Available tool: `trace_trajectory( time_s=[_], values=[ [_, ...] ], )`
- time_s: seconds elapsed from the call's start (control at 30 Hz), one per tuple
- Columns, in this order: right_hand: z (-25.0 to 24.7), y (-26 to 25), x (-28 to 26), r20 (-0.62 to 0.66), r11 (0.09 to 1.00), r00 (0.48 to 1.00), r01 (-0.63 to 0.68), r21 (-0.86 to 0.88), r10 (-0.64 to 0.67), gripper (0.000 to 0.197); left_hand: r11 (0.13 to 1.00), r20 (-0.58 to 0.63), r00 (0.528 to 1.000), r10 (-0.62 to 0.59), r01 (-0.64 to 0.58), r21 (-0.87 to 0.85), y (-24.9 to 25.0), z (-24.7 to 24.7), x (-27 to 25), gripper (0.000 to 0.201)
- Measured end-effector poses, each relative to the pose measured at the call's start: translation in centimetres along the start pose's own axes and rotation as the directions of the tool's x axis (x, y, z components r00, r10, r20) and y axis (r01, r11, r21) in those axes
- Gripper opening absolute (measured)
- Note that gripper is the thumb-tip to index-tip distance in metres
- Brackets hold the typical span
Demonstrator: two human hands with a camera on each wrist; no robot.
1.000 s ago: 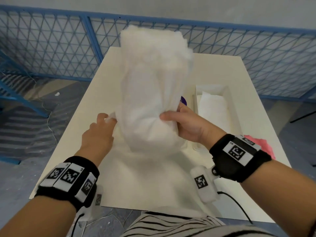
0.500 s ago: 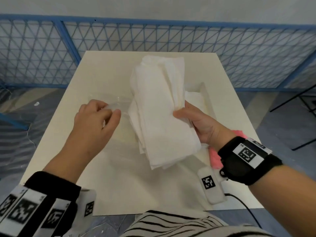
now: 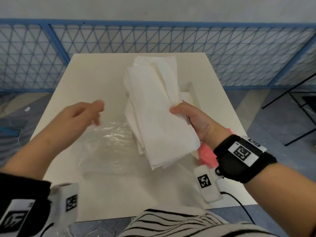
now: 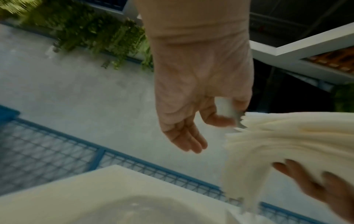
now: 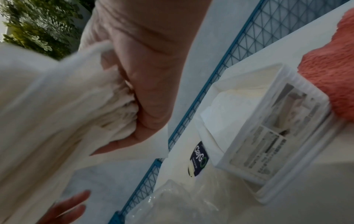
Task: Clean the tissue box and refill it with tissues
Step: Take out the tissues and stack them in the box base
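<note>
My right hand (image 3: 183, 115) grips a thick stack of white tissues (image 3: 157, 108) by its right edge, holding it slanted above the table; the grip also shows in the right wrist view on the tissue stack (image 5: 57, 106). My left hand (image 3: 89, 112) hovers left of the stack with relaxed fingers and holds nothing. Below it a clear plastic wrapper (image 3: 109, 142) lies crumpled on the table. The white tissue box (image 3: 192, 93) stands open behind the stack, mostly hidden; the right wrist view shows the tissue box (image 5: 258, 128) with some tissue inside.
A pink cloth (image 3: 206, 153) lies by the box near the table's right edge. The cream table (image 3: 95, 77) has a blue mesh fence (image 3: 153, 40) behind it. A dark label (image 5: 199, 157) lies beside the box.
My left hand has let go of the plastic wrapper, which now lies on the table, and has lifted towards the stack. The right hand still holds the tissues, free of the wrapper.
</note>
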State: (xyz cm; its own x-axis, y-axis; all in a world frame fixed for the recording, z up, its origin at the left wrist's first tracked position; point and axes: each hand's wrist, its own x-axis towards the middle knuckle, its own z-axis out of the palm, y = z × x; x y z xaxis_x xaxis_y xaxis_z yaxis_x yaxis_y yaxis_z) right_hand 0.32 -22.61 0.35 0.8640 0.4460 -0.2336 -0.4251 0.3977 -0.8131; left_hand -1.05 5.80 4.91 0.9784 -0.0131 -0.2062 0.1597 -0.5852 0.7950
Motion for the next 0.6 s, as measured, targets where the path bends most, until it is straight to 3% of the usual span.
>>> trace_trajectory(
  time_s=[0.07,0.13,0.23,0.3,0.37,0.4,0.5,0.6],
  values=[
    [0.6,-0.5,0.1,-0.001,1.0,1.0,0.018,0.0,-0.018,0.023,0.976,0.27,0.962,-0.045,0.1,-0.192,2.4,1.8,-0.2,0.095],
    [0.8,-0.9,0.3,0.005,1.0,1.0,0.023,0.007,-0.023,0.023,0.893,0.46,0.887,-0.044,0.241,-0.38,4.4,4.0,-0.3,0.081],
    [0.6,-0.9,0.8,-0.09,0.999,0.995,0.031,-0.038,-0.034,0.039,0.742,0.447,0.894,0.012,0.292,-0.603,5.6,6.5,0.6,0.072],
    [0.0,-0.7,1.0,-0.179,0.987,0.982,0.028,-0.16,-0.057,0.069,0.703,0.438,0.898,0.038,0.288,-0.65,6.1,7.8,1.2,0.075],
    [-0.7,-0.5,0.7,-0.222,0.96,0.973,0.004,-0.28,-0.069,0.084,0.686,0.5,0.864,0.059,0.328,-0.649,6.6,9.2,1.6,0.079],
    [-1.1,-0.3,0.4,-0.221,0.953,0.973,-0.004,-0.304,-0.067,0.086,0.668,0.498,0.866,0.044,0.345,-0.659,6.9,9.9,1.8,0.076],
    [-2.2,0.0,-0.5,-0.275,0.972,0.958,0.012,-0.236,-0.078,0.08,0.655,0.364,0.931,0.011,0.268,-0.706,7.5,11.4,2.7,0.045],
    [-3.0,0.1,-1.2,-0.266,0.97,0.959,0.031,-0.242,-0.097,0.067,0.67,0.379,0.925,0.037,0.259,-0.696,7.7,12.2,3.3,0.045]
  ],
)
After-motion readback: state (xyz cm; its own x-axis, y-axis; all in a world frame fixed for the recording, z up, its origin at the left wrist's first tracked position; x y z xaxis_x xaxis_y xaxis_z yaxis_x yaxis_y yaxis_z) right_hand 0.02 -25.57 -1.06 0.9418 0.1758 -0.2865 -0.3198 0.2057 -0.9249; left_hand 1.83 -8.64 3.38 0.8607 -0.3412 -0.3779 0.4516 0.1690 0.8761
